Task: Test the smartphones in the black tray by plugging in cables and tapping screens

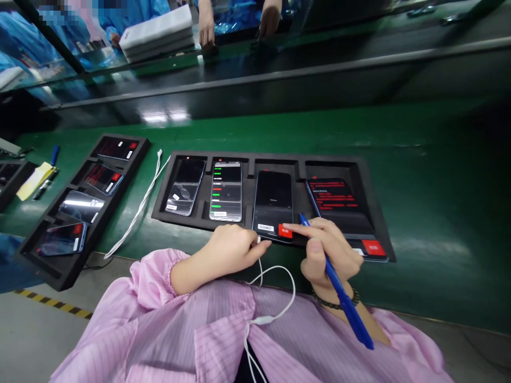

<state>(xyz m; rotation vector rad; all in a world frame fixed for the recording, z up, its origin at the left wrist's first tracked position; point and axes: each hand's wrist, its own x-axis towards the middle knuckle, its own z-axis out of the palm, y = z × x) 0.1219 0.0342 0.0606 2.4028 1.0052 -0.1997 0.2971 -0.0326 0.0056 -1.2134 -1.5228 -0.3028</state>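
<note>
A black foam tray [247, 158] holds several smartphones in its slots. My left hand [231, 244] pinches the plug of a white cable [289, 276] at the lower edge of a dark-screened smartphone [273, 199]; whether the plug sits in the port is hard to see. With its index finger on the red square of this phone's screen, my right hand [333, 250] also grips a blue pen [347, 303]. Beside that hand lies a smartphone with red text [333, 202], partly covered by it. Farther left are a phone with green text lines [225, 191] and another dark phone [186, 186].
A second foam tray [48, 270] with several phones stands at the left. Between the trays lies a white cable [139, 210]. Farther left are yellow paper [35, 181] and a blue pen [55, 154]. Across the bench are co-workers' hands [206, 26] and white boxes [157, 33].
</note>
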